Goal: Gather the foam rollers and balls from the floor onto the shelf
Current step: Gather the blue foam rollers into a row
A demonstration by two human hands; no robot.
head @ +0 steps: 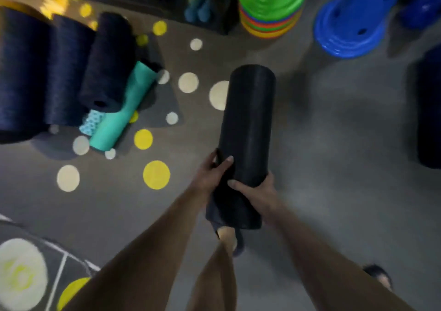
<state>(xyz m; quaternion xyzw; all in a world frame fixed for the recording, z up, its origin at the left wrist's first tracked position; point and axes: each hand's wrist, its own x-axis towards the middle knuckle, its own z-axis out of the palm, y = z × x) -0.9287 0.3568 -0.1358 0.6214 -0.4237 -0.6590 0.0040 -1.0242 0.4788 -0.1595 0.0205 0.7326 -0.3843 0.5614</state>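
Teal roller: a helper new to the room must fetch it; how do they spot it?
Start at the row of big dark rolls on the left. The teal roller lies beside the rightmost one. It alone is smooth and teal; its small neighbour is pale blue and bumpy.

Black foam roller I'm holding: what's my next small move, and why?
Probably carry the black foam roller left toward the row of dark rollers beside the teal roller. The left grip and right grip both hold its near end, so no regrasp seems needed. Whether that row sits on the shelf is unclear.
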